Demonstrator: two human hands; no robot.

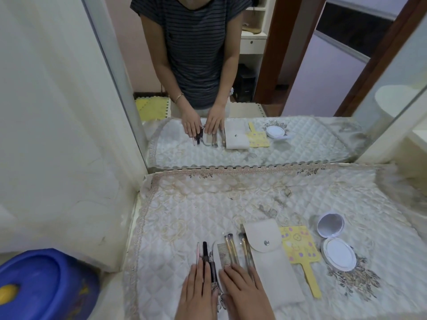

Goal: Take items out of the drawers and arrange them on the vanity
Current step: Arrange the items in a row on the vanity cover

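Note:
A row of small items lies on the quilted vanity cloth (184, 209): a thin pink stick (197, 251), a black pencil (205, 250), a small comb (223, 254) and two gold-handled brushes (231, 249). My left hand (196, 294) rests flat with its fingers on the lower ends of the pink stick and pencil. My right hand (245, 292) lies flat over the lower ends of the comb and brushes. To the right lie a beige snap pouch (272, 262), a yellow hand mirror (300, 248) and an open white compact (335, 241).
A big wall mirror (231, 88) stands at the back of the vanity and reflects me and the items. A white wall panel (57, 135) closes the left side. A blue plastic lid (41, 285) sits low at the left.

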